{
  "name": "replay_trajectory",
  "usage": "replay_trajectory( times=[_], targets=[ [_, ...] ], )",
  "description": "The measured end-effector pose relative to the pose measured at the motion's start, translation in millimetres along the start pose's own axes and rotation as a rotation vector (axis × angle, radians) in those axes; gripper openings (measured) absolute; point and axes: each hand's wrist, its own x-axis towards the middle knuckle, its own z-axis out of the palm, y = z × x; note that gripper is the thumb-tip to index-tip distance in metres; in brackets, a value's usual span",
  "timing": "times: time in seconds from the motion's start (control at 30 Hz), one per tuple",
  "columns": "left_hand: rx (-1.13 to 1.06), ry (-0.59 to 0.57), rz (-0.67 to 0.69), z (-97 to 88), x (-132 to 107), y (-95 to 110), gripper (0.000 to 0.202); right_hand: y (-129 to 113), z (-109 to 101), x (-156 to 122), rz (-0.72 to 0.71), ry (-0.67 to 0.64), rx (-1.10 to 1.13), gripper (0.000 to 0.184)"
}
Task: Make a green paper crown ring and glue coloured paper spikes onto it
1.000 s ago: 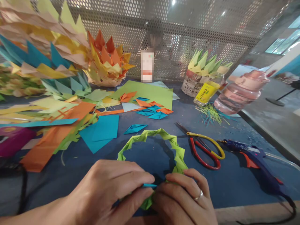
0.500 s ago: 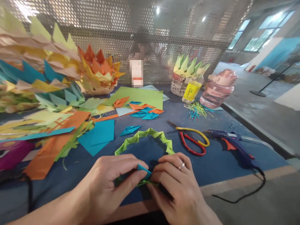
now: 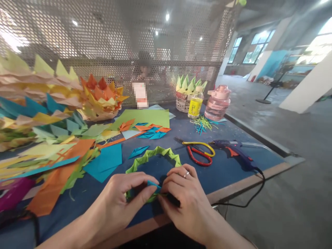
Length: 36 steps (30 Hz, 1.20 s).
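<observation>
Head view: I've got the left hand [image 3: 127, 190] pinched, thumb and forefinger closed on a blue piece [image 3: 154, 186] at the near side of the ring [image 3: 158, 150]. Right hand [image 3: 185, 193] curls over the ring's near right; its exact grip is hidden. The piece's long axis slants down rightward, narrowing toward the right hand. Ring looks formed, though I can't see it join; no blue shows on its far arc. Beyond it, a loose piece [image 3: 138, 151] and a pile [image 3: 154, 132] lie unattached, so I judge it's early.

Blue table [image 3: 221, 180], scissors [image 3: 199, 143], glue gun [image 3: 238, 148], bottles [image 3: 217, 105]
</observation>
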Motion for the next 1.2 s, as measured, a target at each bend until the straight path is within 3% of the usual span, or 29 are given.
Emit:
replay_trajectory(
  times=[0.1,0.27,0.53,0.73,0.87,1.07,1.2],
  targets=[
    [0.030,-0.028,0.018,-0.8,-0.4,-1.4,0.015,0.2,0.3,-0.9,0.004,-0.005,-0.015,0.008],
    [0.067,-0.061,0.080,-0.3,-0.9,-4.3,0.030,-0.5,1.0,-2.3,0.007,-0.021,-0.026,0.009],
    [0.124,-0.073,0.045,3.1,-1.7,-13.5,0.027,-2.9,-1.6,-4.1,0.043,-0.059,-0.027,0.003],
    [0.080,-0.083,-0.027,4.4,-2.0,-5.9,0.026,-5.4,-0.6,-3.6,0.022,-0.042,-0.003,0.012],
    [0.071,-0.089,-0.001,3.2,-3.3,-10.1,0.027,-5.4,1.9,-2.0,0.004,-0.019,0.014,0.012],
    [0.179,-0.001,0.077,-1.2,-3.9,-16.0,0.056,-4.0,3.7,-2.1,0.012,-0.019,0.002,0.008],
    [0.281,-0.048,0.165,-1.4,0.0,-14.7,0.026,-4.0,4.5,-1.9,-0.008,-0.001,-0.009,0.006]
  ],
)
